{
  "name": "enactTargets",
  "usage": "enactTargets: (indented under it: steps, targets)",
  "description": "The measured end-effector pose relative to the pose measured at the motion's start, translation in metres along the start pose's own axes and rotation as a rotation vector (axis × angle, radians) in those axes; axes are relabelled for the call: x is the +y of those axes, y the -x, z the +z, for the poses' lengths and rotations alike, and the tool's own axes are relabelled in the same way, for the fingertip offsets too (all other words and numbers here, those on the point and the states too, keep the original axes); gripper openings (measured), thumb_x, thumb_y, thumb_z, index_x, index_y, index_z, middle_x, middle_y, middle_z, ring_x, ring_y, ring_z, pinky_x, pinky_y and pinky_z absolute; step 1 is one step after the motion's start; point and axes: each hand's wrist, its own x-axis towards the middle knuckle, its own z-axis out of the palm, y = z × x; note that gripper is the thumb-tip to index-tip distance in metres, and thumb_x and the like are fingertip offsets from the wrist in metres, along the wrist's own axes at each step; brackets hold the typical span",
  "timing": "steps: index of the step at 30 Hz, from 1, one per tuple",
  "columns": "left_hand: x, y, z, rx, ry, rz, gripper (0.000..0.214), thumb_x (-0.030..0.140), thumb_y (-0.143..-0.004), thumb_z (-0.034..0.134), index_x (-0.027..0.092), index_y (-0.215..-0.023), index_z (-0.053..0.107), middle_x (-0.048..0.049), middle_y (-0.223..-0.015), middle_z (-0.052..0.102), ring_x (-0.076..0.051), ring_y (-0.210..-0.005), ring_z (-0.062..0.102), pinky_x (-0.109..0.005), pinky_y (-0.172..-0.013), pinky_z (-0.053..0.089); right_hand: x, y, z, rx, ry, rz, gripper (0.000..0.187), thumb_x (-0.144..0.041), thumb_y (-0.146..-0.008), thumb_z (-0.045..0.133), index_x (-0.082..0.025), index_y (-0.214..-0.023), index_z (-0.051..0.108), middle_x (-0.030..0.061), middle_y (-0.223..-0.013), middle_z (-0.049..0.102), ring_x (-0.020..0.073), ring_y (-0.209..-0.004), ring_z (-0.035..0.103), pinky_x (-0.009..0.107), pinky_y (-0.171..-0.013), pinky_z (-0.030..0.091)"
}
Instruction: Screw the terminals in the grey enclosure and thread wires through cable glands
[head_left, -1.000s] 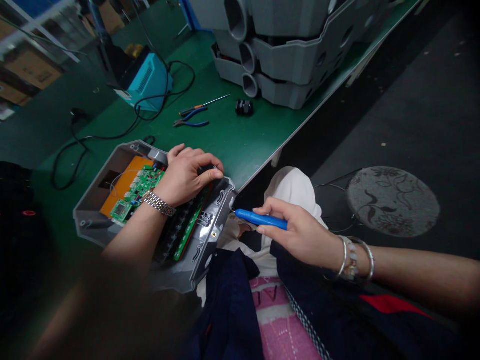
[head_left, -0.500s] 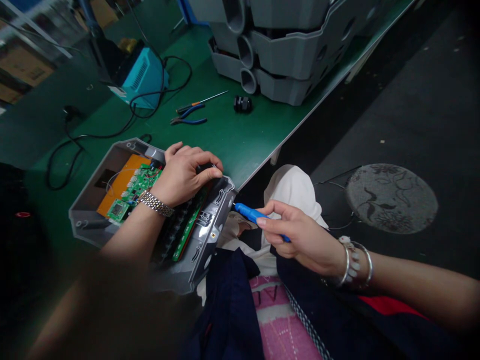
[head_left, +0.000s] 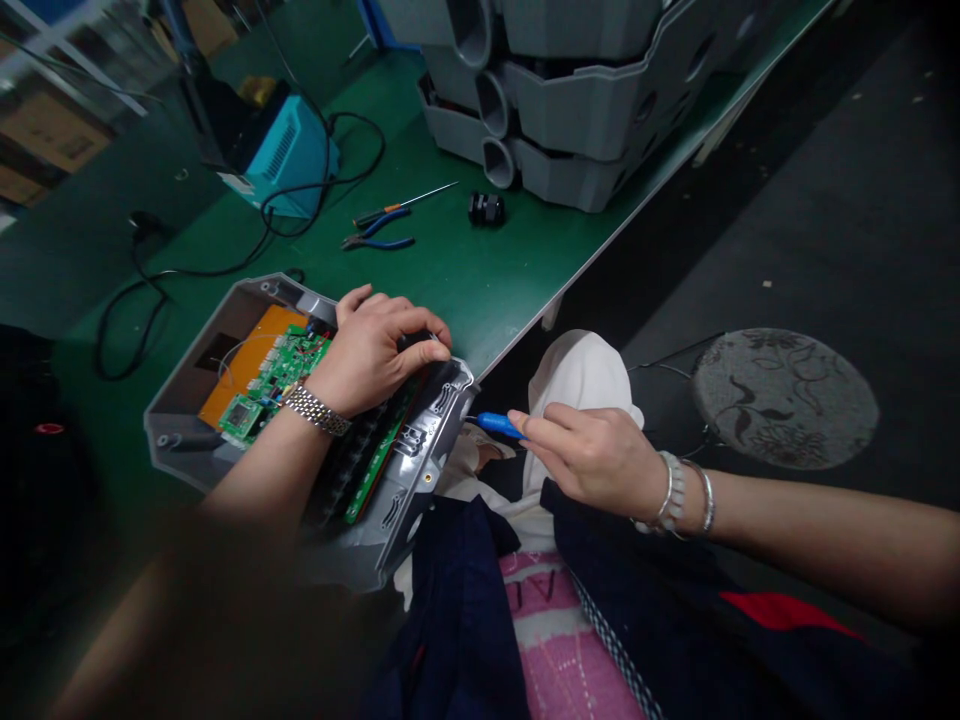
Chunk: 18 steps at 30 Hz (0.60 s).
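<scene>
A grey plastic housing (head_left: 437, 440) lies open at the bench edge. Inside it are a green circuit board (head_left: 279, 368), an orange plate (head_left: 259, 350) and a long narrow green board (head_left: 380, 460). My left hand (head_left: 379, 350) reaches across the housing, its fingers and thumb closed over the edge at the far right corner; some fingertips are hidden. In my right hand (head_left: 589, 450) is a screwdriver with a blue handle (head_left: 499, 424), its thin shaft pointing left at the housing's outer side wall. The tip meets that wall, though exact contact is hard to see.
Behind the housing on the green bench (head_left: 450, 290) lie blue-handled cutters (head_left: 379, 232), another screwdriver (head_left: 405, 204) and a black cable gland (head_left: 486, 209). Grey housings (head_left: 570, 110) stand stacked farther back. A turquoise device (head_left: 285, 155) trails black cable. A round stool (head_left: 784, 398) stands right.
My right hand has turned over the screwdriver handle, knuckles now more upward, and the handle lies more level. The housing and my left hand have shifted slightly right in view.
</scene>
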Motion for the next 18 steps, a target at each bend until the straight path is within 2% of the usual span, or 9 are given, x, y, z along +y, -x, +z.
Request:
enactTargets:
  steps: [2, 4, 7, 10, 12, 14, 16, 18]
  targets:
    - [-0.001, 0.000, 0.000, 0.001, -0.004, 0.006, 0.056, 0.078, -0.091, 0.045, 0.031, -0.098, 0.075, 0.0003, -0.091, 0.068, -0.022, -0.098, 0.061, -0.054, -0.118, 0.016, 0.005, -0.007, -0.011, 0.050, 0.207, -0.101, 0.033, -0.025, -0.102, 0.049, -0.021, -0.129, 0.067, 0.0038, -0.078, 0.059, 0.0139, -0.055, 0.047, 0.033, -0.053, 0.022]
    - [-0.001, 0.000, 0.001, 0.002, -0.009, 0.008, 0.056, 0.078, -0.091, 0.045, 0.031, -0.098, 0.075, 0.0000, -0.090, 0.068, -0.022, -0.098, 0.061, -0.054, -0.118, 0.016, 0.007, -0.013, -0.020, 0.107, 0.315, -0.163, 0.031, -0.023, -0.103, 0.049, -0.023, -0.125, 0.070, 0.0036, -0.074, 0.056, 0.0137, -0.055, 0.044, 0.034, -0.055, 0.018]
    - [-0.001, 0.000, 0.001, 0.002, -0.013, 0.011, 0.058, 0.079, -0.091, 0.044, 0.031, -0.098, 0.075, -0.0002, -0.090, 0.068, -0.023, -0.098, 0.061, -0.055, -0.117, 0.016, 0.006, -0.014, -0.026, 0.170, 0.398, -0.206, 0.026, -0.022, -0.102, 0.053, -0.026, -0.118, 0.073, 0.0027, -0.069, 0.054, 0.0133, -0.056, 0.043, 0.034, -0.057, 0.015]
    - [-0.002, 0.000, 0.001, 0.002, -0.015, 0.012, 0.057, 0.078, -0.091, 0.044, 0.031, -0.099, 0.075, -0.0002, -0.090, 0.068, -0.023, -0.098, 0.061, -0.055, -0.117, 0.017, -0.003, -0.008, -0.023, 0.131, 0.364, -0.198, 0.026, -0.022, -0.102, 0.053, -0.025, -0.118, 0.073, 0.0031, -0.070, 0.055, 0.0127, -0.055, 0.041, 0.035, -0.057, 0.014]
    - [-0.002, 0.000, 0.002, 0.006, -0.015, 0.011, 0.056, 0.078, -0.091, 0.046, 0.031, -0.098, 0.075, -0.0001, -0.090, 0.068, -0.023, -0.099, 0.061, -0.055, -0.117, 0.017, -0.013, -0.005, -0.021, 0.048, 0.228, -0.135, 0.028, -0.022, -0.102, 0.052, -0.022, -0.122, 0.071, 0.0037, -0.073, 0.058, 0.0125, -0.055, 0.042, 0.034, -0.056, 0.015]
    - [-0.003, 0.000, 0.002, 0.013, -0.014, 0.009, 0.054, 0.076, -0.092, 0.047, 0.031, -0.098, 0.075, 0.0001, -0.090, 0.068, -0.023, -0.099, 0.062, -0.054, -0.117, 0.017, -0.022, -0.007, -0.023, -0.040, -0.038, 0.028, 0.024, -0.023, -0.100, 0.055, -0.021, -0.119, 0.069, 0.0038, -0.078, 0.062, 0.0124, -0.060, 0.048, 0.031, -0.055, 0.021]
    - [-0.003, 0.000, 0.003, 0.017, -0.012, 0.006, 0.051, 0.075, -0.092, 0.048, 0.031, -0.098, 0.075, 0.0002, -0.091, 0.069, -0.023, -0.099, 0.062, -0.054, -0.117, 0.016, -0.027, -0.015, -0.027, -0.134, -0.456, 0.304, 0.016, -0.025, -0.095, 0.063, -0.020, -0.109, 0.067, 0.0025, -0.082, 0.065, 0.0113, -0.065, 0.052, 0.027, -0.056, 0.028]
    - [-0.002, 0.000, 0.003, 0.014, -0.013, 0.004, 0.049, 0.073, -0.093, 0.049, 0.031, -0.098, 0.075, 0.0002, -0.092, 0.069, -0.023, -0.100, 0.062, -0.054, -0.117, 0.016, -0.026, -0.024, -0.033, -0.246, -0.946, 0.629, 0.017, -0.028, -0.089, 0.069, -0.019, -0.101, 0.061, -0.0009, -0.075, 0.062, 0.0080, -0.058, 0.047, 0.022, -0.052, 0.030]
